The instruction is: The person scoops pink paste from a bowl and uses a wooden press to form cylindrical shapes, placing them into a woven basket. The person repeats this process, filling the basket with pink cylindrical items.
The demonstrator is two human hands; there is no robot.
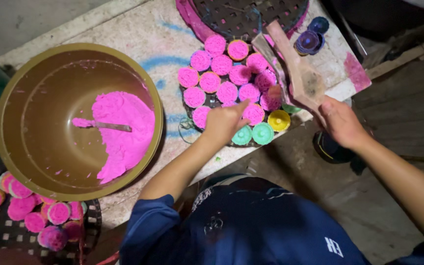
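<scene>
Hands: my left hand [224, 122] was curled over a pink-filled cup [252, 114] in the front row, fingertips touching it; my right hand [340, 121] was clenched round the wooden paddle [298, 66].
Cups: filled cups [226, 73] sat packed, touching each other, on a dark round tray [212, 100] on the bench [138, 44].
Front edge: three empty cups, two green [252, 134] and one yellow [278, 120], stood at the tray's rim near the bench edge.
Risk, crowding: I judged a nudge could tip a neighbour and spill powder.
Risk, paddle: held slanted over the back rows, it could dent the tops.
Bowl: the big bowl [20, 122] of pink powder [123, 132] lay well to the left, a spoon [111, 126] in it.
</scene>
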